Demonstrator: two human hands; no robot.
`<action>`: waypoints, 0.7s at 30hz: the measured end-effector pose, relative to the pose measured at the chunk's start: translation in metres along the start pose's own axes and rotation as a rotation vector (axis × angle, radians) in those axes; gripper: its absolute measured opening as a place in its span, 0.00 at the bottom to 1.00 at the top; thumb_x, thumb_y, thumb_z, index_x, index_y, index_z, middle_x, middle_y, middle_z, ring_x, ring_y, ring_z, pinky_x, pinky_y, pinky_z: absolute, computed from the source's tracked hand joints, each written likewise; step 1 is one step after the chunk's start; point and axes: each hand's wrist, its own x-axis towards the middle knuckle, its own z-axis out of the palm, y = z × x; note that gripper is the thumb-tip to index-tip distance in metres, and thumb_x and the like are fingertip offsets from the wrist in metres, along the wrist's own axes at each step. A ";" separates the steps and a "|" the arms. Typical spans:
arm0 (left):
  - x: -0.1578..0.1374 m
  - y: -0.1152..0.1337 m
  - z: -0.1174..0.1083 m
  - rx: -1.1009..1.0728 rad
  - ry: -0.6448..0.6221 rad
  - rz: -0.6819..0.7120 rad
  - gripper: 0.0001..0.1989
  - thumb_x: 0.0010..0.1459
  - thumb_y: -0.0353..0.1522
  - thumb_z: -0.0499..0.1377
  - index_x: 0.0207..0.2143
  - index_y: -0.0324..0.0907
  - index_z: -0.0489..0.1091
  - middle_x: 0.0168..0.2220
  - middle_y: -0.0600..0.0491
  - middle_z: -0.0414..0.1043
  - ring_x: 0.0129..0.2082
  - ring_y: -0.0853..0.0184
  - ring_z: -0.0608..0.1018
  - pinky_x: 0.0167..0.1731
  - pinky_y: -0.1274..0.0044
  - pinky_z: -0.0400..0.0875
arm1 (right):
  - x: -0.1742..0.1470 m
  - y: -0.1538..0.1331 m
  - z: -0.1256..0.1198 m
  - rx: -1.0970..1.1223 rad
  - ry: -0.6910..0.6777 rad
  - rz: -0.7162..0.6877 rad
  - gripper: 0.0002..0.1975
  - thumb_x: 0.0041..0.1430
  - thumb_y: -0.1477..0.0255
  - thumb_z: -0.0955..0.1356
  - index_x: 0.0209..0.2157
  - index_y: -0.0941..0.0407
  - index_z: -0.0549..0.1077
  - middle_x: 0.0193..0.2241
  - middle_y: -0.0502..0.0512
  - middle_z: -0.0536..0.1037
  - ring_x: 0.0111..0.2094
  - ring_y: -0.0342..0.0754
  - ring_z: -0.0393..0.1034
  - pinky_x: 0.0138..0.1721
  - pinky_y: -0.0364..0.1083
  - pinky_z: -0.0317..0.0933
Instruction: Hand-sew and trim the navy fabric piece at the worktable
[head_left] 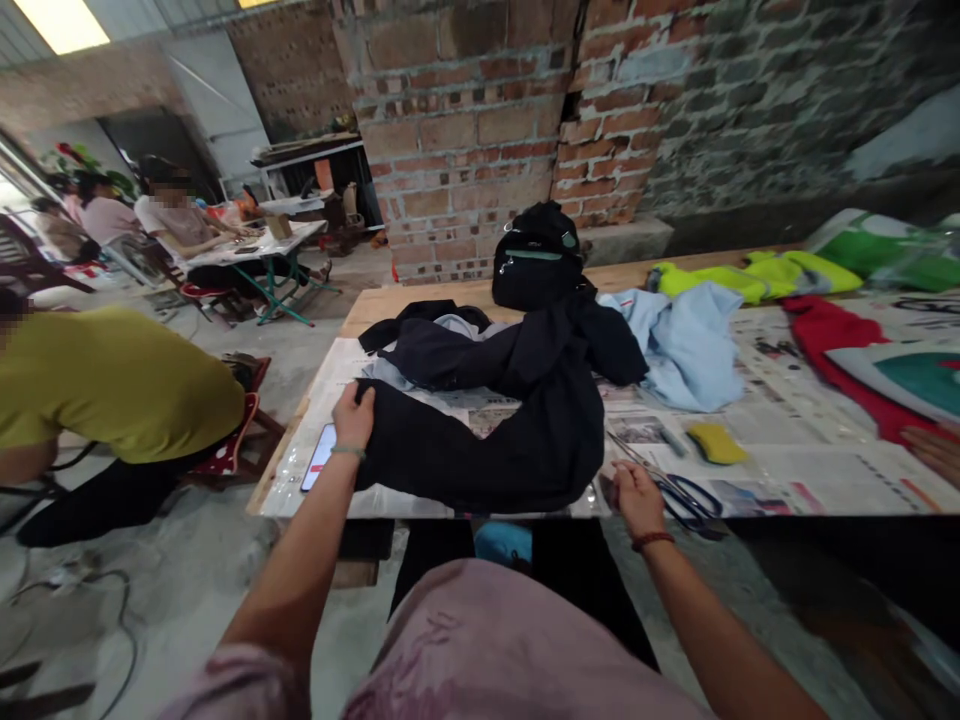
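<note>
A black garment, probably trousers, lies spread and folded over itself at the table's front edge. My left hand pinches the left end of its lower leg-shaped part between thumb and fingers. A phone lies partly hidden behind my left wrist. My right hand is closed at the table edge, just right of the garment; whatever its fingers hold is too small to make out. Scissors with dark blue handles lie beside it, blades pointing up-left. A yellow sponge sits farther right.
Newspaper covers the table. A black bag, light blue cloth, a yellow reflective garment and red cloth lie behind and right. Another person's hand rests at the right edge. A seated person is left.
</note>
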 end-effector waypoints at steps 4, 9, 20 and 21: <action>0.023 0.003 0.060 0.227 -0.138 0.074 0.24 0.44 0.23 0.61 0.47 0.38 0.64 0.53 0.42 0.59 0.53 0.52 0.61 0.53 0.61 0.53 | -0.004 -0.007 0.001 0.006 -0.011 0.010 0.21 0.49 0.54 0.62 0.34 0.58 0.67 0.12 0.42 0.61 0.13 0.40 0.55 0.16 0.40 0.51; 0.009 0.020 0.130 0.471 -0.372 0.134 0.21 0.45 0.29 0.63 0.44 0.42 0.67 0.53 0.44 0.60 0.52 0.51 0.62 0.50 0.59 0.58 | -0.004 -0.005 0.000 -0.015 -0.032 -0.005 0.22 0.48 0.53 0.62 0.35 0.58 0.67 0.11 0.43 0.60 0.13 0.41 0.56 0.16 0.41 0.51; 0.090 0.110 0.108 0.325 -0.419 0.289 0.12 0.55 0.36 0.55 0.29 0.35 0.72 0.28 0.53 0.70 0.32 0.68 0.71 0.36 0.76 0.64 | -0.003 -0.001 -0.001 -0.029 -0.064 -0.006 0.21 0.50 0.54 0.61 0.36 0.57 0.67 0.12 0.43 0.60 0.15 0.42 0.55 0.17 0.41 0.52; 0.099 0.122 0.101 0.258 -0.467 0.288 0.13 0.54 0.36 0.56 0.28 0.34 0.72 0.25 0.53 0.69 0.31 0.68 0.71 0.35 0.76 0.65 | -0.002 0.000 -0.002 -0.050 -0.051 -0.010 0.22 0.50 0.54 0.61 0.36 0.58 0.67 0.13 0.44 0.62 0.16 0.43 0.56 0.19 0.42 0.53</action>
